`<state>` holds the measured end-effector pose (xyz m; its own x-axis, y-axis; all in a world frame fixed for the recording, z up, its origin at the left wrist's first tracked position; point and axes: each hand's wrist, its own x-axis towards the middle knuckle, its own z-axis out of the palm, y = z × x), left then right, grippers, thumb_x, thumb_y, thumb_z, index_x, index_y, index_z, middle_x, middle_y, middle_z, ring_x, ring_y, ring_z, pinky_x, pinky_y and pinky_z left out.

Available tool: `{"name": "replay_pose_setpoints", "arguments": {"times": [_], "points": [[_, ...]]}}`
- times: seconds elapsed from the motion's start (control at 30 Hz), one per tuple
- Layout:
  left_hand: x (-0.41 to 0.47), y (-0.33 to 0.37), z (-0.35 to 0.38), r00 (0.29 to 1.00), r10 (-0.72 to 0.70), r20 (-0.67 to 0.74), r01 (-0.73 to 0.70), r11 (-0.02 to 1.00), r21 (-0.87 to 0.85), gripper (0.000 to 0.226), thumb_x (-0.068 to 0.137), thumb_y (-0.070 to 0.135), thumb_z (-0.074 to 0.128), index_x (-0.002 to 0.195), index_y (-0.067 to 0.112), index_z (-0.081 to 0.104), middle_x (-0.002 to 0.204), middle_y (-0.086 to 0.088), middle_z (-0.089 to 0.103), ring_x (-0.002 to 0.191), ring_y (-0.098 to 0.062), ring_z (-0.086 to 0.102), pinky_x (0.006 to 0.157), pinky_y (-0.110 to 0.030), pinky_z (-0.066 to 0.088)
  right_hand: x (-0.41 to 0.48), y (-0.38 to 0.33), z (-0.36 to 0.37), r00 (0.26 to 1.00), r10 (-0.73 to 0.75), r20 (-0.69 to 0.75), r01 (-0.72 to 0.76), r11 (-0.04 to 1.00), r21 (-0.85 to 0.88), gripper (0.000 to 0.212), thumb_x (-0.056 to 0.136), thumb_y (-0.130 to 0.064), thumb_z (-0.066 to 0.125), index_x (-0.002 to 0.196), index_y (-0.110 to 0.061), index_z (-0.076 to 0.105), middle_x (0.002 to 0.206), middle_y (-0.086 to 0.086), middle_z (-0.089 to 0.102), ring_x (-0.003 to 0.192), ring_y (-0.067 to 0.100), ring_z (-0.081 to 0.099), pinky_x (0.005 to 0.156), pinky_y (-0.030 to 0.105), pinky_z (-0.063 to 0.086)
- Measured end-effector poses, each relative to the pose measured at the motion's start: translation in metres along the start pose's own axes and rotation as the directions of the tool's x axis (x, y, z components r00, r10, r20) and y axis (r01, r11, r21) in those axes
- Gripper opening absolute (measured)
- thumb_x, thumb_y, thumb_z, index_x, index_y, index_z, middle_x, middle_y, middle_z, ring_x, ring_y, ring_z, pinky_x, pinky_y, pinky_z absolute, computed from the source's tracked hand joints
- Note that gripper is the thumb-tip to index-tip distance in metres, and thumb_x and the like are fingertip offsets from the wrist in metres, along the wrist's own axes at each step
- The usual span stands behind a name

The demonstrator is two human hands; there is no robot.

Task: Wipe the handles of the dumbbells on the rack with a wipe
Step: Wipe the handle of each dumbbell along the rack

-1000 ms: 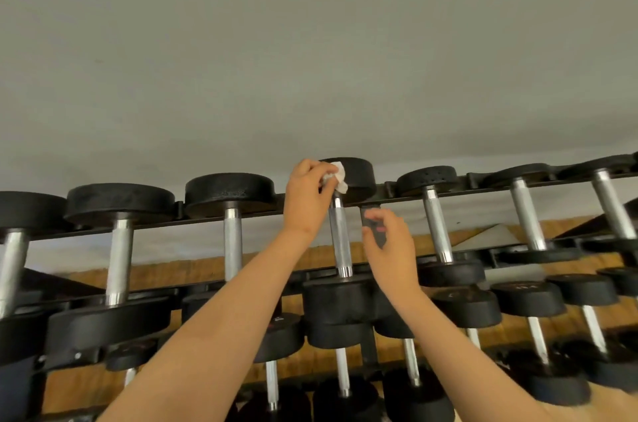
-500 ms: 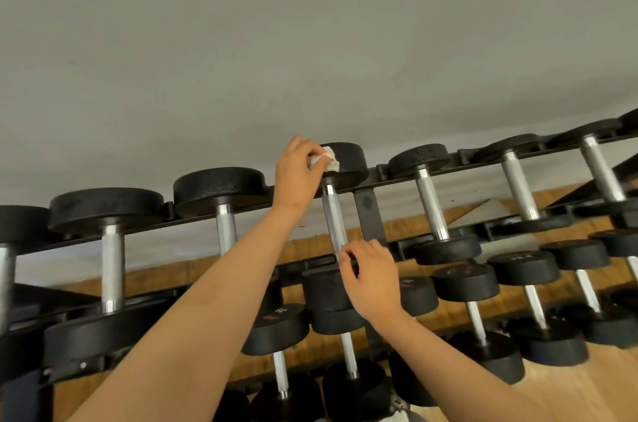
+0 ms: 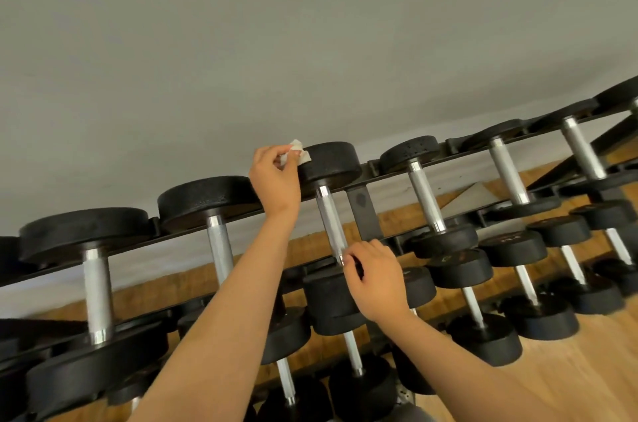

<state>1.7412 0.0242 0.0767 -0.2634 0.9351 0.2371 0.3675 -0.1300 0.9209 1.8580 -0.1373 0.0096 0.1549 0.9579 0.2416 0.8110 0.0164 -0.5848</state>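
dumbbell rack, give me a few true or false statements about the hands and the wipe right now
The left hand pinches a white wipe. True.
The wipe is wrapped round the middle of the handle. False: it is up beside the far weight, off the handle.
The right hand holds the near end of that handle. True.
The floor is grey carpet. False: it is wood.
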Motion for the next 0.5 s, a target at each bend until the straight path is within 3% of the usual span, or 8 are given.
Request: {"name": "replay_pose_setpoints", "arguments": {"times": [0.2,0.3,0.4,0.5], "points": [[-0.033,-0.012,-0.011,0.991,0.093,0.098,-0.092,0.996,-0.017,0.012,0.088,0.009,0.068,0.099,0.013,0.071,0.103,0.004,0.061,0.09,-0.002,0.057,0.083,-0.009,0.047,0.0,-0.002,-0.001,0.999,0.046,-0.013,-0.046,0.998,0.039,0.033,0.093,-0.032,0.036,0.083,-0.02,0.065,0.075,-0.015,0.054,0.073,0.004,0.046,0.067,0.024,0.037],[-0.015,-0.01,-0.012,0.987,0.109,0.118,-0.108,0.994,-0.019,0.01,0.088,0.008,0.068,0.097,0.009,0.072,0.1,0.004,0.06,0.085,0.001,0.056,0.079,-0.006,0.045,0.0,-0.003,-0.002,0.998,0.066,-0.003,-0.066,0.997,0.042,0.035,0.093,-0.034,0.035,0.085,-0.02,0.065,0.075,-0.012,0.057,0.074,0.006,0.049,0.067,0.027,0.043],[0.002,-0.008,-0.008,0.996,0.064,0.067,-0.06,0.997,-0.055,0.008,0.088,0.009,0.068,0.095,0.009,0.073,0.097,0.004,0.06,0.08,0.001,0.056,0.075,-0.011,0.048,0.0,-0.004,-0.002,0.997,0.076,0.009,-0.076,0.997,0.034,0.034,0.093,-0.034,0.035,0.083,-0.021,0.064,0.074,-0.013,0.055,0.073,0.007,0.049,0.066,0.028,0.044],[-0.016,-0.012,-0.005,1.0,0.007,0.005,-0.006,0.993,-0.114,0.011,0.088,0.005,0.067,0.097,0.01,0.072,0.1,0.003,0.062,0.086,-0.001,0.058,0.08,-0.011,0.049,0.0,-0.004,-0.002,0.997,0.073,0.007,-0.074,0.997,0.034,0.032,0.092,-0.033,0.036,0.081,-0.021,0.064,0.073,-0.015,0.052,0.072,0.007,0.049,0.065,0.028,0.044]]}}
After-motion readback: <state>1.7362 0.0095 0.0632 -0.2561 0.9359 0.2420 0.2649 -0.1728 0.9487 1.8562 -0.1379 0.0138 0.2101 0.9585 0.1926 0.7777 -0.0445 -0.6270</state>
